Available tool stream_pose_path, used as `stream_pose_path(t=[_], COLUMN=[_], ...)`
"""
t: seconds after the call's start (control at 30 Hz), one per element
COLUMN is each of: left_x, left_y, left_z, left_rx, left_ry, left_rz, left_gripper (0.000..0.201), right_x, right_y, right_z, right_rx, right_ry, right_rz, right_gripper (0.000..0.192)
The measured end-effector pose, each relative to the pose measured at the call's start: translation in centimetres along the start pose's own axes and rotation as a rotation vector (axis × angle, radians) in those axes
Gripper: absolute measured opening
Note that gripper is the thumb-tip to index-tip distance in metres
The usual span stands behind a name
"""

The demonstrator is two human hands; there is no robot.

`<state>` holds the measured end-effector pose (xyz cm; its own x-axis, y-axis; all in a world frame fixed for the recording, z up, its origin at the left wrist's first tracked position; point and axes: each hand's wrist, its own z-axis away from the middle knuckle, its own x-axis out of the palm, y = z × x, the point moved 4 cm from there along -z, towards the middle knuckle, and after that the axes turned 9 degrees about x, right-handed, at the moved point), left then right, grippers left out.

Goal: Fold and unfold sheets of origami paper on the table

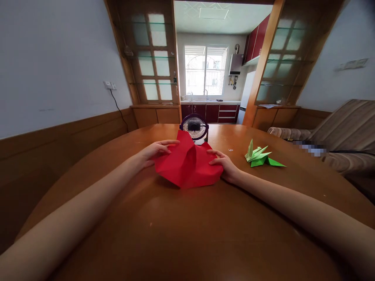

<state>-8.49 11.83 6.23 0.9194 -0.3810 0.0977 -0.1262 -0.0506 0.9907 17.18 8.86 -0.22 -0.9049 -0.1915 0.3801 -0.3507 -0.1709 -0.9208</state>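
Note:
A red sheet of paper (202,169), creased and partly folded, is held up over the middle of the table, with a raised ridge near its centre. My left hand (155,152) grips its left edge, fingers on top and the thumb beside them. On the opposite edge my right hand (224,164) pinches the paper, its fingertips lying on the red surface. The undersides of both grips are hidden by the sheet. To the right of my right hand, a green folded-paper figure (259,158) with pointed flaps stands apart on the table.
The brown wooden table (175,234) has a rounded edge. Behind the paper stands a small dark fan (193,125). A striped sofa (348,125) is at the right, and a power cord (117,107) hangs from the wall socket at the left.

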Motion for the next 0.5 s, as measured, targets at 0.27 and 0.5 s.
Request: stream_pose_path(t=[0.27,0.5], left_x=[-6.7,-3.3], left_y=[0.3,0.6], left_z=[0.6,2.0], left_rx=[-0.139,-0.054], left_ry=[-0.161,-0.541], left_rz=[-0.333,-0.243], left_gripper=[0.040,0.070], right_x=[-0.7,0.5], right_y=[-0.1,-0.3], right_z=[-0.8,0.7], right_rx=[0.095,0.045], right_ry=[-0.099,-0.168], right_rz=[0.256,0.312], right_gripper=[0.040,0.063])
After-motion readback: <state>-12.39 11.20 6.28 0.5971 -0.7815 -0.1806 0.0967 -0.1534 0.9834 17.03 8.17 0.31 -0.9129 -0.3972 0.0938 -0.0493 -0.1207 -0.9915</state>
